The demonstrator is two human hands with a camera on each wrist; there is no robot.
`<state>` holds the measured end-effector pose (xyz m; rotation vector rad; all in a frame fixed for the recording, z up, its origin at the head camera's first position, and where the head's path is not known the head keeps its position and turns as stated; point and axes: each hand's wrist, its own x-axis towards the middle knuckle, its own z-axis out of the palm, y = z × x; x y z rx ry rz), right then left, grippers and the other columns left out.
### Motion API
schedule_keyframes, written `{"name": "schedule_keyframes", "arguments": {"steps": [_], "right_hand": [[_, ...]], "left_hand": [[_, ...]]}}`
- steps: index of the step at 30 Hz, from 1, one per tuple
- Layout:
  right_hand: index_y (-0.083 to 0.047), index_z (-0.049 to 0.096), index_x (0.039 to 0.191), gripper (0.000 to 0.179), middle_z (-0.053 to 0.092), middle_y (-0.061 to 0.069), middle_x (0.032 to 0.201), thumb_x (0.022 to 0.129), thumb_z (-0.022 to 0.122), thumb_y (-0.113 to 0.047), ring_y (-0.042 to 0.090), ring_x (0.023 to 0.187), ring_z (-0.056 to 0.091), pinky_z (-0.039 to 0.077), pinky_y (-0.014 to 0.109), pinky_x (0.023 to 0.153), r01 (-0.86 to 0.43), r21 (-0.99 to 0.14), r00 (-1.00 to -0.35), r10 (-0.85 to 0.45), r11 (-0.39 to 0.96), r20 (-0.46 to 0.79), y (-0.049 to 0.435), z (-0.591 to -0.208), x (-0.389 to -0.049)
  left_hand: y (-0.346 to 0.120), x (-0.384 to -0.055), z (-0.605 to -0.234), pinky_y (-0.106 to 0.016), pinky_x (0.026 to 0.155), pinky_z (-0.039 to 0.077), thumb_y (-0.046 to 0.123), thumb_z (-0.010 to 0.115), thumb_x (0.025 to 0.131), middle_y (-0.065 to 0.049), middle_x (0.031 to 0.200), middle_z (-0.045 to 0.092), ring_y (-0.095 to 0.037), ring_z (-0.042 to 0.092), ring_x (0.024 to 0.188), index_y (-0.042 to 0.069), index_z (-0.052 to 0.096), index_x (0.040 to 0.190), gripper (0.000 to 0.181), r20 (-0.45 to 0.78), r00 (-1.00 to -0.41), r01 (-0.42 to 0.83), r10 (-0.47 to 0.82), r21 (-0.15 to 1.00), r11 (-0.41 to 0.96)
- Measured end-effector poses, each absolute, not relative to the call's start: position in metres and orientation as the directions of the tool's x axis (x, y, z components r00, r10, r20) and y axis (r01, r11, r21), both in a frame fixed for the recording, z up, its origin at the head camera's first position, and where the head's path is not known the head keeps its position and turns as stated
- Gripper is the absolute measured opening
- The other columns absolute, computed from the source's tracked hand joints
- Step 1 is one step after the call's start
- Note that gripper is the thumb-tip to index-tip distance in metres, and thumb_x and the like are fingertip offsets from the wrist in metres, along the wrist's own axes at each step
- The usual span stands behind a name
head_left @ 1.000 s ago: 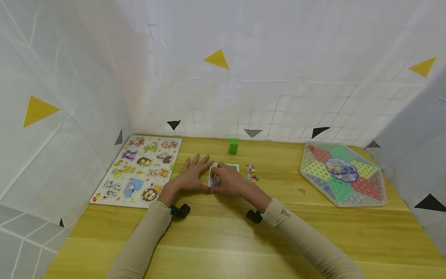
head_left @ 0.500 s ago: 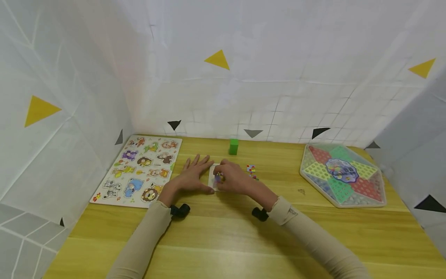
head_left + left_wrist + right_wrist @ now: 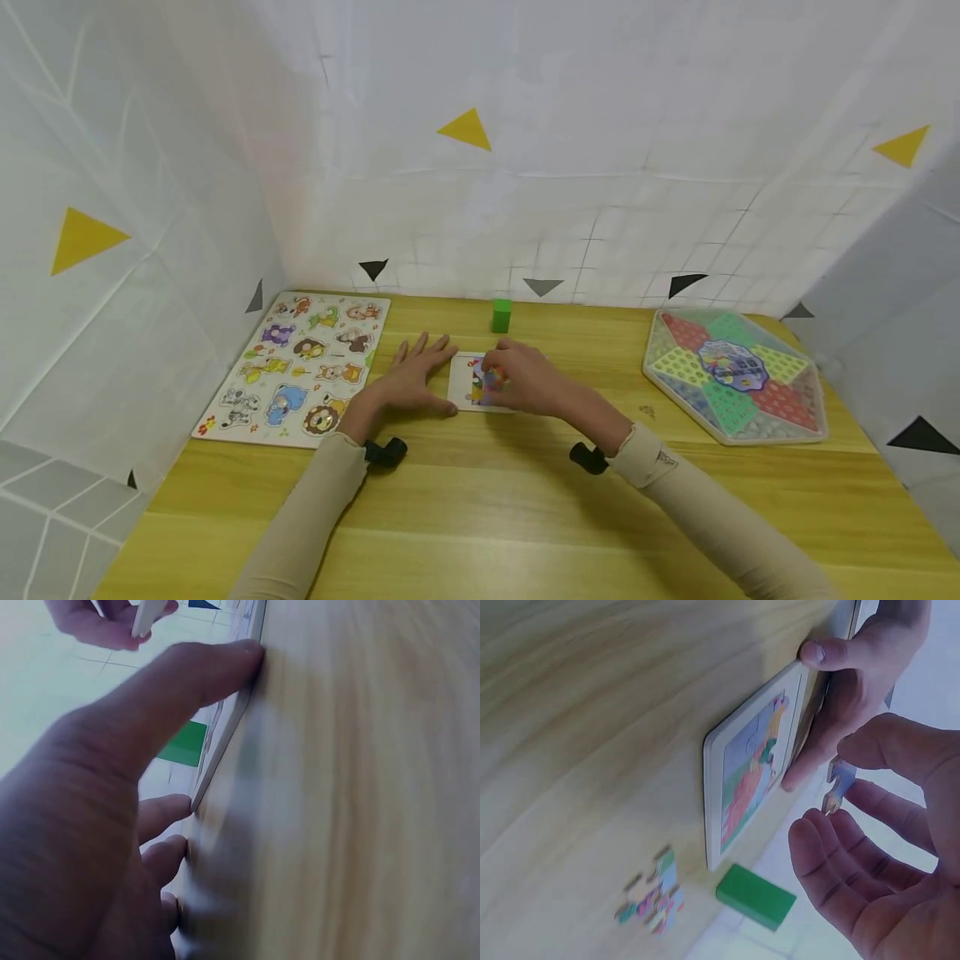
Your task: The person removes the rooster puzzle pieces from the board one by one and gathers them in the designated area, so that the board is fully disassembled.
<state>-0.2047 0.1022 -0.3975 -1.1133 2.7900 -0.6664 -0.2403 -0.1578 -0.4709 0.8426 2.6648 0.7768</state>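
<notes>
Puzzle (image 3: 756, 761) lies by both hands (image 3: 408, 385) (image 3: 528, 382), touching the left, partly beneath the right.

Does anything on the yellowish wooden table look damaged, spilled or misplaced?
Nothing looks spilled or broken. Small multicoloured jigsaw pieces lie loose beside the white-rimmed puzzle board, seemingly unplaced. A dark mark on the table, right of the board, may be a knot.

A green block (image 3: 502, 317) stands between an animal board (image 3: 303, 378) and a star-patterned case (image 3: 735, 377).
</notes>
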Motion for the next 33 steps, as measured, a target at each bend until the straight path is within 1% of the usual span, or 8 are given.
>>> {"name": "schedule_keyframes", "arguments": {"steps": [4, 8, 13, 18, 22, 27, 31, 33], "right_hand": [[-0.002, 0.071, 0.109, 0.03, 0.059, 0.009, 0.1, 0.084, 0.081, -0.014, 0.026, 0.084, 0.062, 0.052, 0.033, 0.07, -0.636, -0.414, -0.743, -0.661, 0.651, 0.102, 0.116, -0.394, -0.203], [-0.001, 0.07, 0.111, 0.03, 0.06, 0.011, 0.103, 0.083, 0.079, -0.009, 0.029, 0.088, 0.065, 0.056, 0.036, 0.073, -0.634, -0.396, -0.751, -0.651, 0.664, 0.111, 0.129, -0.39, -0.201], [-0.001, 0.07, 0.11, 0.03, 0.058, 0.01, 0.101, 0.083, 0.079, -0.009, 0.028, 0.087, 0.065, 0.056, 0.036, 0.072, -0.624, -0.383, -0.763, -0.638, 0.681, 0.109, 0.145, -0.388, -0.198], [-0.001, 0.07, 0.11, 0.03, 0.057, 0.009, 0.101, 0.082, 0.079, -0.008, 0.029, 0.087, 0.066, 0.057, 0.038, 0.073, -0.613, -0.383, -0.773, -0.626, 0.691, 0.109, 0.161, -0.386, -0.193], [-0.003, 0.071, 0.11, 0.029, 0.058, 0.008, 0.101, 0.083, 0.079, -0.009, 0.026, 0.086, 0.065, 0.056, 0.036, 0.073, -0.614, -0.367, -0.774, -0.624, 0.699, 0.107, 0.169, -0.387, -0.192], [-0.005, 0.072, 0.109, 0.027, 0.058, 0.007, 0.1, 0.084, 0.079, -0.011, 0.024, 0.084, 0.064, 0.055, 0.034, 0.071, -0.601, -0.35, -0.781, -0.621, 0.719, 0.066, 0.173, -0.388, -0.188], [-0.009, 0.072, 0.103, 0.022, 0.058, 0.005, 0.098, 0.083, 0.079, -0.013, 0.019, 0.08, 0.059, 0.053, 0.033, 0.07, -0.588, -0.326, -0.792, -0.61, 0.741, 0.042, 0.173, -0.392, -0.185], [-0.01, 0.073, 0.102, 0.023, 0.058, 0.004, 0.096, 0.081, 0.081, -0.013, 0.016, 0.077, 0.056, 0.052, 0.032, 0.069, -0.589, -0.318, -0.792, -0.609, 0.743, 0.043, 0.172, -0.395, -0.184]], "left_hand": [[-0.156, -0.241, -0.472, -0.053, 0.118, -0.013, 0.06, 0.079, 0.076, -0.002, 0.168, 0.008, -0.032, -0.008, 0.152, 0.02, 0.026, 0.16, 0.107, -0.057, -0.809, 0.461, 0.585, 0.557, 0.691], [-0.156, -0.241, -0.471, -0.051, 0.118, -0.013, 0.058, 0.081, 0.075, -0.001, 0.168, 0.01, -0.031, -0.007, 0.152, 0.02, 0.027, 0.16, 0.107, -0.058, -0.815, 0.447, 0.576, 0.571, 0.689], [-0.16, -0.242, -0.471, -0.049, 0.118, -0.013, 0.055, 0.083, 0.074, 0.001, 0.167, 0.011, -0.029, -0.007, 0.152, 0.019, 0.028, 0.16, 0.107, -0.06, -0.823, 0.431, 0.565, 0.583, 0.689], [-0.162, -0.243, -0.471, -0.052, 0.118, -0.013, 0.056, 0.082, 0.076, -0.002, 0.167, 0.012, -0.032, -0.006, 0.152, 0.017, 0.027, 0.16, 0.108, -0.043, -0.818, 0.444, 0.574, 0.587, 0.677], [-0.163, -0.242, -0.471, -0.051, 0.118, -0.014, 0.054, 0.082, 0.076, -0.001, 0.167, 0.012, -0.031, -0.007, 0.152, 0.016, 0.026, 0.16, 0.108, -0.045, -0.818, 0.444, 0.573, 0.584, 0.679], [-0.162, -0.242, -0.471, -0.049, 0.118, -0.014, 0.055, 0.081, 0.076, 0.0, 0.167, 0.012, -0.03, -0.007, 0.152, 0.018, 0.026, 0.161, 0.107, -0.046, -0.822, 0.445, 0.568, 0.571, 0.69], [-0.161, -0.241, -0.472, -0.049, 0.118, -0.013, 0.056, 0.08, 0.077, 0.0, 0.167, 0.012, -0.03, -0.007, 0.152, 0.019, 0.025, 0.161, 0.107, -0.045, -0.821, 0.449, 0.57, 0.566, 0.692], [-0.16, -0.241, -0.472, -0.049, 0.118, -0.013, 0.057, 0.079, 0.077, 0.0, 0.167, 0.012, -0.03, -0.007, 0.152, 0.019, 0.025, 0.161, 0.107, -0.046, -0.818, 0.452, 0.573, 0.564, 0.691]]}}
